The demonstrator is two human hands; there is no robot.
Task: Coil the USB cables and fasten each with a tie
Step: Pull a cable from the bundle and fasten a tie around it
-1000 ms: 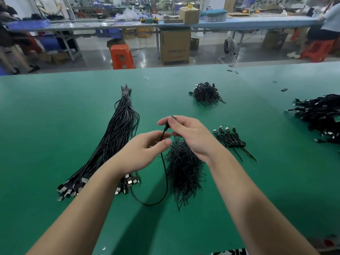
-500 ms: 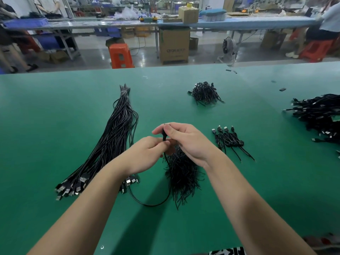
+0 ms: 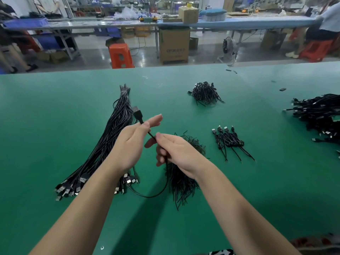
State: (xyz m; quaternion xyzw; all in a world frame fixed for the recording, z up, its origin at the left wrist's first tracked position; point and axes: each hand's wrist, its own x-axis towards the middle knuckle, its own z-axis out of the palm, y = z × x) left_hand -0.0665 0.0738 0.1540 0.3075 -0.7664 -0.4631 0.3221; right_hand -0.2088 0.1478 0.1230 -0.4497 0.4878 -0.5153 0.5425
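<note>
Above a green bench (image 3: 55,116), the left hand (image 3: 128,146) and right hand (image 3: 176,153) both pinch one black cable (image 3: 147,195), plug (image 3: 137,112) raised, its slack looping beside a pile of ties (image 3: 181,183).

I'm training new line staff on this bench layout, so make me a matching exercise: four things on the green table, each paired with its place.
Things:
1. long cable bundle
2. finished coiled cables
3. loose tie pile
4. single cable

Places:
A. under the right hand
B. held in both hands
C. left of the left hand
D. right of the hands, in a row

Pairs: 1-C, 2-D, 3-A, 4-B
</note>
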